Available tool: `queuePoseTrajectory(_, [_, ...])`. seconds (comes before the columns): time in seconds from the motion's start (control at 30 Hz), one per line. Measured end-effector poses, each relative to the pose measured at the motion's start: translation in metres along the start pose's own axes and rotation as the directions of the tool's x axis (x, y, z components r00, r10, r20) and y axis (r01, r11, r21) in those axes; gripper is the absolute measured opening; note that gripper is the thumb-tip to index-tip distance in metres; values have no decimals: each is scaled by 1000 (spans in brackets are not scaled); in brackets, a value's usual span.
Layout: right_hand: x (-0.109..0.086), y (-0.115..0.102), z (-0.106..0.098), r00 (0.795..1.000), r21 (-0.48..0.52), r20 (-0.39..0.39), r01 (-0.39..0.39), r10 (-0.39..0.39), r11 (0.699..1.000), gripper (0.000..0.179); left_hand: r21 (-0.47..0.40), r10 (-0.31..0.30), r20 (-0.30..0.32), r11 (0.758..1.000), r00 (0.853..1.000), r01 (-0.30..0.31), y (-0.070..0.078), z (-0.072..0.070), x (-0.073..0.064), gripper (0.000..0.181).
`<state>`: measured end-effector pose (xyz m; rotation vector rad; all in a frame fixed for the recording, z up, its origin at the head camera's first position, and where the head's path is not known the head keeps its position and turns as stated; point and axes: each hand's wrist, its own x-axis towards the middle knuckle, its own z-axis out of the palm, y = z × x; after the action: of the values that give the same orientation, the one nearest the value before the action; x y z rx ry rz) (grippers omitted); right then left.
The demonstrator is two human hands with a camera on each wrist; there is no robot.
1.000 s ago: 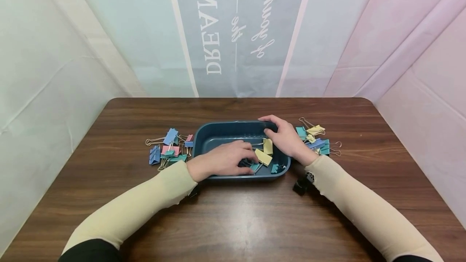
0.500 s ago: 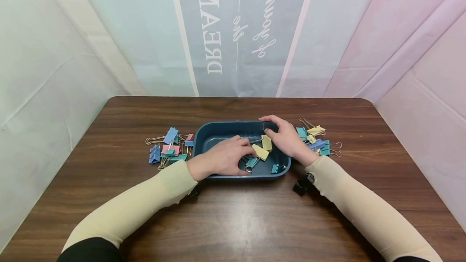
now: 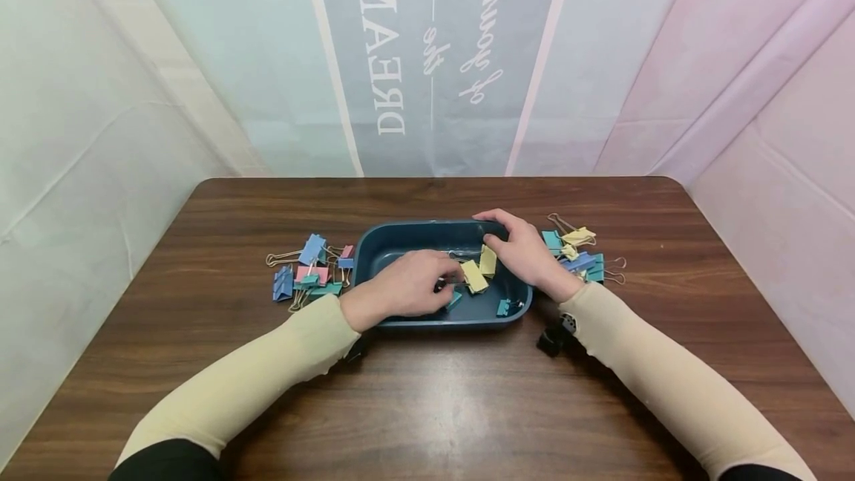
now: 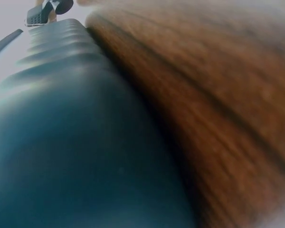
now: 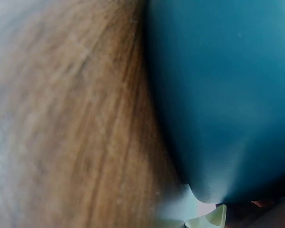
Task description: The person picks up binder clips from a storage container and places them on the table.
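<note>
A dark blue plastic tray (image 3: 437, 324) stands mid-table, holding several binder clips. My left hand (image 3: 410, 284) reaches over its near rim, thumb and forefinger drawn together around a small dark binder clip (image 3: 439, 285) mostly hidden by the fingers. Right by those fingertips lie a yellow binder clip (image 3: 475, 277) and a teal binder clip (image 3: 454, 299). My right hand (image 3: 524, 249) grips the tray's right end, thumb inside the rim. Another yellow clip (image 3: 488, 261) sits near that thumb, and a small teal clip (image 3: 504, 308) lies in the near right corner.
Mixed blue, pink and teal binder clips (image 3: 312, 275) lie heaped left of the tray. Right of it is a pile of yellow, teal and blue clips (image 3: 580, 264). Both wrist views show mostly the tray's outer wall (image 4: 85, 142) and the wooden table (image 5: 85, 118).
My left thumb and forefinger have drawn together and slightly back. The yellow and teal clips near them have shifted left and turned. My right hand has stayed on the tray.
</note>
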<state>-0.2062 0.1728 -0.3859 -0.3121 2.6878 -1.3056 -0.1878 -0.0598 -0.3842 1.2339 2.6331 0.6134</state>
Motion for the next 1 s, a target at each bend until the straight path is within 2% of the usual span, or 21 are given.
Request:
queuePoseTrajectory(0.1, [0, 0, -1, 1000, -3, -8, 0, 0, 1000, 38, -40, -18, -53, 999, 998, 16, -1, -2, 1, 18])
queuePoseTrajectory(0.2, [0, 0, -2, 1000, -8, -9, -2, 2, 1000, 38, -86, -64, -78, 995, 995, 57, -1, -4, 2, 17])
queuePoseTrajectory(0.3, [1, 0, -1, 1000, -10, -3, -4, 4, 1000, 39, -138, -131, -104, 984, 986, 117, -1, -8, 1, 16])
queuePoseTrajectory(0.4, [1, -1, -1, 1000, -9, 4, 2, -2, 1000, 39, -181, -176, -136, 972, 975, 150, -1, -15, -1, 16])
queuePoseTrajectory(0.63, [0, 0, 0, 1000, -11, -6, -4, 4, 1000, 38, -199, -158, -207, 973, 965, 117, 3, -43, -11, 16])
queuePoseTrajectory(0.8, [0, 0, 0, 1000, -10, -13, 2, -2, 1000, 39, -183, -158, -276, 977, 948, 110, 0, -66, -30, 15])
queuePoseTrajectory(0.93, [0, 1, 1, 1000, -4, -10, 8, -8, 1000, 40, -177, -192, -336, 974, 922, 139, -8, -81, -55, 12])
queuePoseTrajectory(1.0, [0, 1, 1, 1000, -3, -10, 10, -10, 1000, 40, -207, -225, -341, 965, 913, 160, -14, -88, -69, 11])
